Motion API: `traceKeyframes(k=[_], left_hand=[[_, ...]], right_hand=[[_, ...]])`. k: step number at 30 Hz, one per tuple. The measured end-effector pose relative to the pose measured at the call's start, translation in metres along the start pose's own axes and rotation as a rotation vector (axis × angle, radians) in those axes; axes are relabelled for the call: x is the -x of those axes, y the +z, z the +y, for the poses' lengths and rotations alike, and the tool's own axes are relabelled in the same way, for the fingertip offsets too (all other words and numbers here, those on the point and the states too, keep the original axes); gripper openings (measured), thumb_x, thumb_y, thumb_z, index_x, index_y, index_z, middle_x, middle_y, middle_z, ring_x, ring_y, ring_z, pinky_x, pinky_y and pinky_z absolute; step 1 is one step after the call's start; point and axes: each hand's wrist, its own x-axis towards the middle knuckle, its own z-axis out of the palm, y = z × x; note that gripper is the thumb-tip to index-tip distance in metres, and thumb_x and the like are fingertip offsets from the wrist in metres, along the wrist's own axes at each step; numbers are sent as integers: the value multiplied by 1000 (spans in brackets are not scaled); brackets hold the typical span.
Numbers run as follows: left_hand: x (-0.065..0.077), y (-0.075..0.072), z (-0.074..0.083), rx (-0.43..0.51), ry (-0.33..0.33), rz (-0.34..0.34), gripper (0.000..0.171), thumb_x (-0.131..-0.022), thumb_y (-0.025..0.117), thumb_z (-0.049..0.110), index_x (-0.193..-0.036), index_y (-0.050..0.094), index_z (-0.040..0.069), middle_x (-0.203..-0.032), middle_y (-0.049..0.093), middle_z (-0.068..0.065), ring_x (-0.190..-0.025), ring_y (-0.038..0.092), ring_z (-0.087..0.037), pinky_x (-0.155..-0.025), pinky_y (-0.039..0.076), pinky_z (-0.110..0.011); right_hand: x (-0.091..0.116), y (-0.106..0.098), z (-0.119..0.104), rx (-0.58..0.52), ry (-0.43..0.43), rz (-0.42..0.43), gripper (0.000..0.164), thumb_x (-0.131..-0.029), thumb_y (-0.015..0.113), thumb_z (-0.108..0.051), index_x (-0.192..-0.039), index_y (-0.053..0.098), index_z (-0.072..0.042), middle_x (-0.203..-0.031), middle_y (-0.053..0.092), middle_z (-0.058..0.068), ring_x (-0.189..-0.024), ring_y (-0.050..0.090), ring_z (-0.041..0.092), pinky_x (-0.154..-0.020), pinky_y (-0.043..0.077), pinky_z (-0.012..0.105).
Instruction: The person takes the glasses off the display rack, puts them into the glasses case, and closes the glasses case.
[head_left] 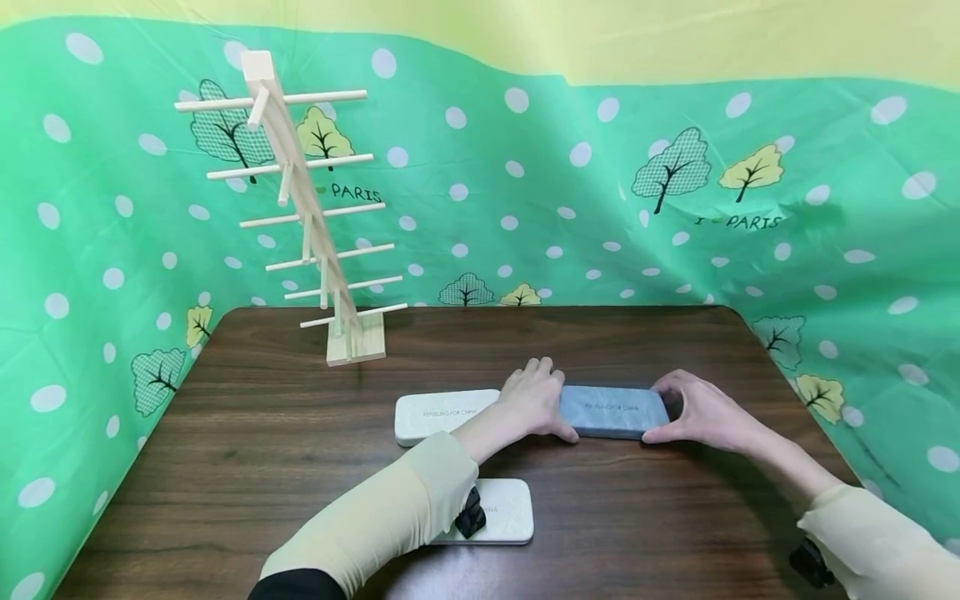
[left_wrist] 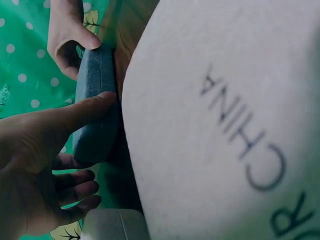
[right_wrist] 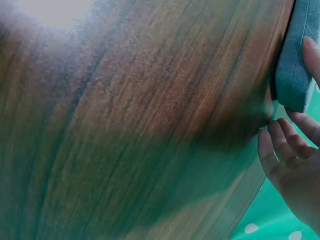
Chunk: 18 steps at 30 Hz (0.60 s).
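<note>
A blue glasses case point(head_left: 613, 412) with printed lettering lies on the table, its long side running left to right. My left hand point(head_left: 531, 400) grips its left end, the thumb on the front side and the fingers round behind. At the opposite end, my right hand point(head_left: 701, 410) holds the case between the thumb at the near corner and the fingers at the far one. A white glasses case point(head_left: 442, 410) lies just left of the blue one, partly covered by my left hand. Nearer to me, another white glasses case point(head_left: 510, 510) sits under my left forearm, partly hidden.
A wooden stand point(head_left: 309, 196) with several rows of pegs rises at the back left of the brown table point(head_left: 637, 533). Behind the table hangs a green dotted cloth point(head_left: 525, 208) with printed trees. Dark wrist cameras point(head_left: 471, 512) sit under both sleeves.
</note>
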Motion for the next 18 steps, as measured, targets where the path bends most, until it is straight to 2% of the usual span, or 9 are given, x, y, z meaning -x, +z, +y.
traceKeyframes(k=[9, 15, 18], left_hand=[[1, 5, -9, 23, 39, -21, 90, -70, 77, 79, -136, 59, 20, -128, 56, -2, -114, 53, -19, -92, 51, -33], [6, 6, -22, 98, 63, -30, 87, -81, 70, 76, -149, 52, 25, -141, 54, -3, -130, 50, -21, -110, 46, -42], [11, 5, -30, 134, 76, -17, 81, -86, 67, 73, -150, 51, 26, -144, 53, -4, -136, 48, -23, -116, 42, -47]], right_hand=[[-1, 5, 0, 11, 26, -29, 81, -66, 90, -63, -117, 71, -4, -115, 68, 13, -101, 65, 26, -83, 55, 46], [-1, 11, -4, 70, 31, -71, 96, -68, 83, -73, -133, 66, -4, -126, 64, 16, -108, 65, 30, -85, 55, 52], [-2, 13, -9, 88, 22, -75, 96, -72, 79, -74, -138, 64, -6, -129, 62, 17, -113, 65, 34, -86, 56, 54]])
